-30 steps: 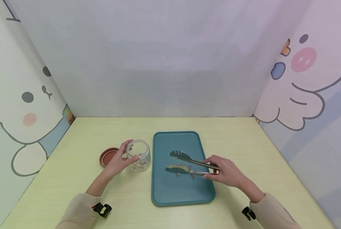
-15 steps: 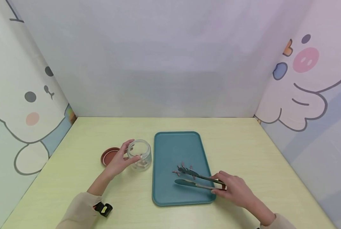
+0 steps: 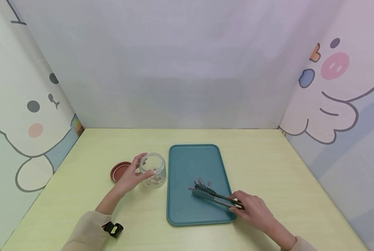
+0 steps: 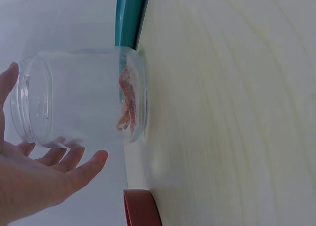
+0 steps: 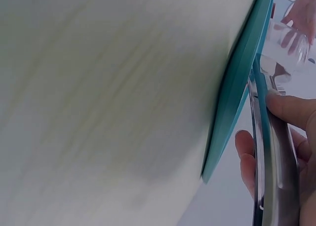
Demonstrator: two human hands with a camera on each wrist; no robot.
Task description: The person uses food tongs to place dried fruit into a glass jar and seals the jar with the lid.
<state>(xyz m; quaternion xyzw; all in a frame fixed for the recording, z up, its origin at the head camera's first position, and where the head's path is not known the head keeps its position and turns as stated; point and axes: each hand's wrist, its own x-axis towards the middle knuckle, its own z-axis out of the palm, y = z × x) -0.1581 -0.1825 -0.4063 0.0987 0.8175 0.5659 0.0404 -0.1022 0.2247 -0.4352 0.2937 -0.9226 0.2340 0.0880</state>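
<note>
Both hands are at work low on the pale yellow counter (image 3: 268, 164). At about 8 o'clock from the middle of the counter, the left hand (image 3: 128, 177) cups a clear jar (image 3: 153, 170): its fingers curl loosely round the jar's near wall, the thumb up at the rim, the fingertips (image 4: 94, 159) touching the glass in the left wrist view. The jar stands upright with its mouth open, and a few small reddish pieces (image 4: 126, 100) lie on its bottom. Just beyond the hand, at its 10 o'clock, a red-brown lid (image 3: 119, 170) lies flat on the counter, apart from the jar.

At about 5 o'clock, the right hand (image 3: 252, 209) pinches the handle end of metal tongs (image 3: 213, 196), thumb on one arm and fingers curled round the other; the right wrist view shows the thumb (image 5: 291, 110) pressed on the steel. The two arms of the tongs are squeezed nearly together, and their tips point to 10 o'clock, down among some small reddish pieces (image 3: 200, 183) scattered on the teal tray (image 3: 190, 157). Whether the tips grip one of them is too small to tell.

The tray lies flat, long side running from 12 to 6 o'clock, just to the right of the jar.
</note>
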